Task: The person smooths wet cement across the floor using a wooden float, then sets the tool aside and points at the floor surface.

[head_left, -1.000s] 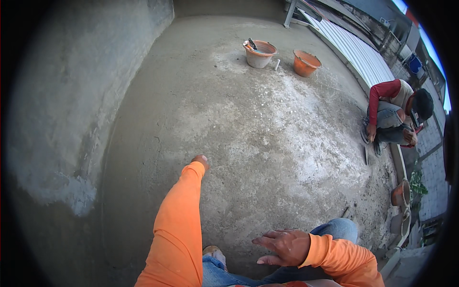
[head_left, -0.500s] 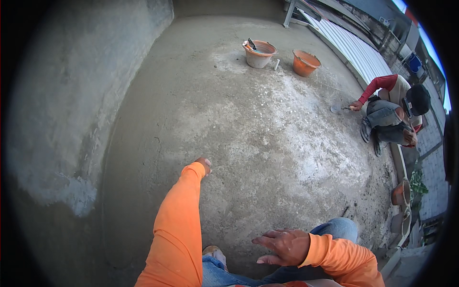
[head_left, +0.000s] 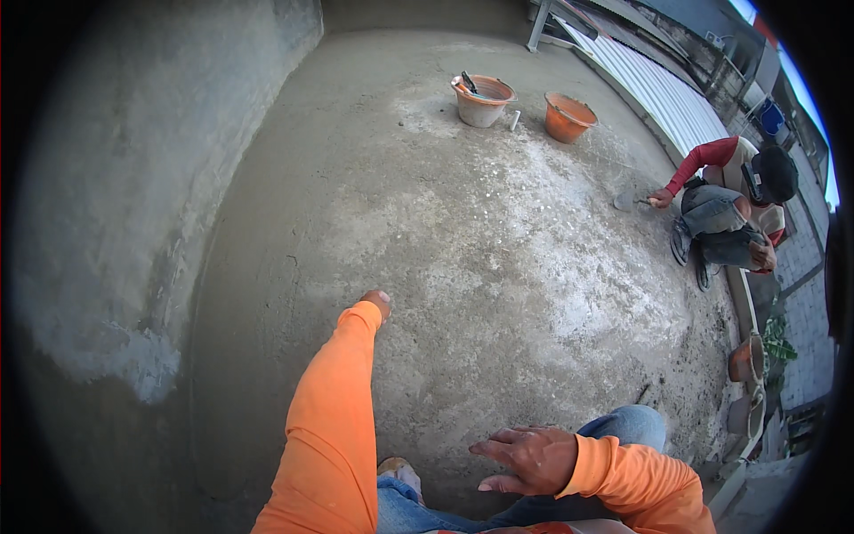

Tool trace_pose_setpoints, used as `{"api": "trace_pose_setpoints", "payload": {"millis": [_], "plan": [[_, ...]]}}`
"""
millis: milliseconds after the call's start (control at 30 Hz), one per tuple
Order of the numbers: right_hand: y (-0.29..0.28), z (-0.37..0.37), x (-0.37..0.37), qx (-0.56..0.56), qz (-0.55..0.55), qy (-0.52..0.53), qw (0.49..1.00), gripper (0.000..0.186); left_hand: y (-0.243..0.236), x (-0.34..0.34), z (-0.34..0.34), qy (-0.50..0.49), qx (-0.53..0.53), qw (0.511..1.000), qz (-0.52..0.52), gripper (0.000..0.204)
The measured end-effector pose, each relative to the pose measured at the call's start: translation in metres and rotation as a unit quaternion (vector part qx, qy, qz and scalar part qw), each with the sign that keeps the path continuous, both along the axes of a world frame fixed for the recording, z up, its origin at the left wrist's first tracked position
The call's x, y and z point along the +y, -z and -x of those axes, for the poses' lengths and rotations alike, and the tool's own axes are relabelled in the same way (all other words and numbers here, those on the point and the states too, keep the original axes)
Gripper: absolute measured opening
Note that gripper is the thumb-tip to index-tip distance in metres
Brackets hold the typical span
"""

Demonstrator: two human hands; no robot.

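Out in front, my left hand (head_left: 378,303) is low over the rough concrete floor (head_left: 463,356), seen mostly from the back beyond an orange cuff. Its fingers look curled in, and whatever they hold, if anything, is hidden. Closer to me, my right hand (head_left: 527,458) hangs beside my bent right knee (head_left: 633,425) in blue jeans. That hand is open, with thumb and fingers apart and nothing in it.
A grey wall (head_left: 151,222) rises at the left. Two buckets, one grey-orange holding tools (head_left: 480,111) and one orange (head_left: 567,125), stand far off. At right, a co-worker (head_left: 721,214) crouches with a trowel (head_left: 625,198). More buckets (head_left: 744,360) line the right edge.
My left hand has turned slightly and shifted a little, while my right hand stays put. The co-worker's trowel has tilted and the head has moved slightly.
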State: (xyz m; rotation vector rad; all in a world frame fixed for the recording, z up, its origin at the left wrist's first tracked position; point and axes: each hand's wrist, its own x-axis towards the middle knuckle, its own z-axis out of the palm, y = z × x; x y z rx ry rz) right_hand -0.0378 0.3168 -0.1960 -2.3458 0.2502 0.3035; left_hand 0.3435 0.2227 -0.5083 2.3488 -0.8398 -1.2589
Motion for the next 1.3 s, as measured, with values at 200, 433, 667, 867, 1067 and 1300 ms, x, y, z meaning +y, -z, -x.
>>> {"api": "trace_pose_setpoints", "payload": {"millis": [200,433,667,867,1067,1300], "plan": [[-0.008,-0.004,-0.003,0.058,-0.004,-0.017,0.998,0.058,-0.025,-0.001,0.012,-0.011,0.025,1.0,0.012,0.032],[-0.005,-0.003,-0.003,0.048,-0.002,-0.019,0.999,0.058,-0.016,-0.004,0.007,0.026,0.015,1.0,-0.003,0.03],[-0.004,-0.004,0.0,0.047,-0.013,-0.022,0.999,0.058,0.004,-0.004,-0.008,0.055,-0.07,0.996,-0.011,0.033],[-0.002,0.0,-0.001,-0.006,0.011,0.002,1.0,0.052,-0.017,-0.01,0.012,0.038,-0.048,0.998,0.017,0.034],[-0.001,-0.001,-0.002,-0.007,0.012,-0.003,1.0,0.053,-0.016,-0.005,0.006,0.007,-0.046,0.998,0.036,0.033],[0.0,0.0,-0.001,-0.005,-0.001,-0.001,1.0,0.054,-0.013,0.002,0.005,0.002,-0.055,0.998,0.007,0.037]]}}
